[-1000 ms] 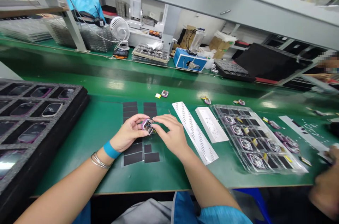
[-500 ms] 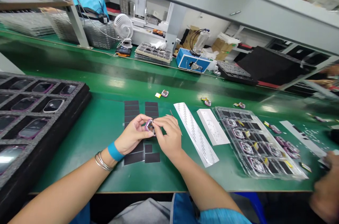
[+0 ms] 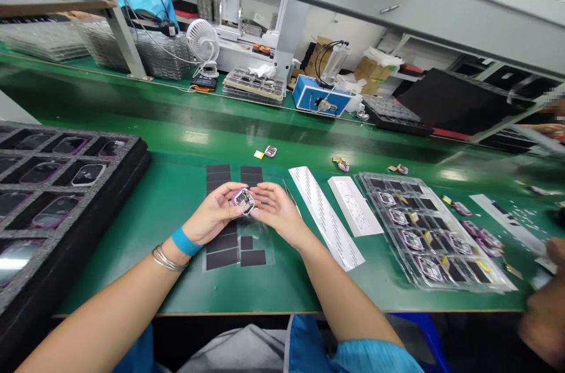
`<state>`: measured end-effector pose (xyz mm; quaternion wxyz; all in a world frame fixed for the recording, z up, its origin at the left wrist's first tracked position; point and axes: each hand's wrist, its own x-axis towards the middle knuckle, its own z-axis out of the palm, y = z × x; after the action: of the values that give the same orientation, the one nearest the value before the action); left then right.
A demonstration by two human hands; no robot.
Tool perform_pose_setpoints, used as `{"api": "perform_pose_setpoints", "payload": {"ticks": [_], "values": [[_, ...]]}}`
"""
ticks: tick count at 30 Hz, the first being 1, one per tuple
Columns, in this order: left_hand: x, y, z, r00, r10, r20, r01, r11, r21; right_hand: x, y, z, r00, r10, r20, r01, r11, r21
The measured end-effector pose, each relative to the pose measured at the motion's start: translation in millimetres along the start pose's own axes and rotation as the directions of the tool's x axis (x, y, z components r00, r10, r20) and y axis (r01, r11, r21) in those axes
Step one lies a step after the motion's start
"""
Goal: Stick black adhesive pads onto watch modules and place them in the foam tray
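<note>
A small purple-edged watch casing [image 3: 243,200] sits between both hands above the green bench. My left hand [image 3: 215,213] grips it from the left, palm up, fingers curled round it. My right hand [image 3: 276,210] is turned palm up beside it, with the fingertips touching its right side. Under the hands lies a clear sheet of black rectangular pads [image 3: 235,249]. Thin tweezers [image 3: 288,190] lie just right of my right hand.
A black foam tray [image 3: 66,185] holding watch screens fills the left. White label strips [image 3: 324,217] and a clear tray of casings [image 3: 424,232] lie to the right. Loose casings [image 3: 270,152] sit on the conveyor. Another person's hand [image 3: 545,308] shows at far right.
My right hand has turned palm up and its fingers have loosened from pinching the casing top. Both hands lifted the casing slightly away from me.
</note>
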<state>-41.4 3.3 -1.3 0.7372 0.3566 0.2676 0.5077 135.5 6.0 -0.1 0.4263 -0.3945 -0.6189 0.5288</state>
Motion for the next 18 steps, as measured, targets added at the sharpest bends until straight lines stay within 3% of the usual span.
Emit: {"api": "perform_pose_setpoints", "payload": {"ticks": [3,6,12,18], "values": [[-0.6,3.5,-3.4,1.000,0.011,0.017,-0.011,1.000,-0.010,2.0,2.1,-6.6,0.973,0.183,0.140,-0.198,0.975,0.098],[0.0,6.1,-4.9,1.000,0.013,0.023,-0.013,1.000,-0.007,0.5,-6.6,-13.7,0.959,0.243,0.143,-0.264,0.952,0.152],[0.9,5.3,-2.4,0.995,-0.095,0.041,0.096,0.995,-0.019,-5.1,-24.9,-18.5,0.982,0.190,0.023,-0.189,0.942,0.279],[0.1,2.9,-5.4,0.974,-0.215,0.076,0.215,0.977,0.015,-7.1,-24.0,-16.9,0.994,0.077,0.082,-0.100,0.941,0.323]]}}
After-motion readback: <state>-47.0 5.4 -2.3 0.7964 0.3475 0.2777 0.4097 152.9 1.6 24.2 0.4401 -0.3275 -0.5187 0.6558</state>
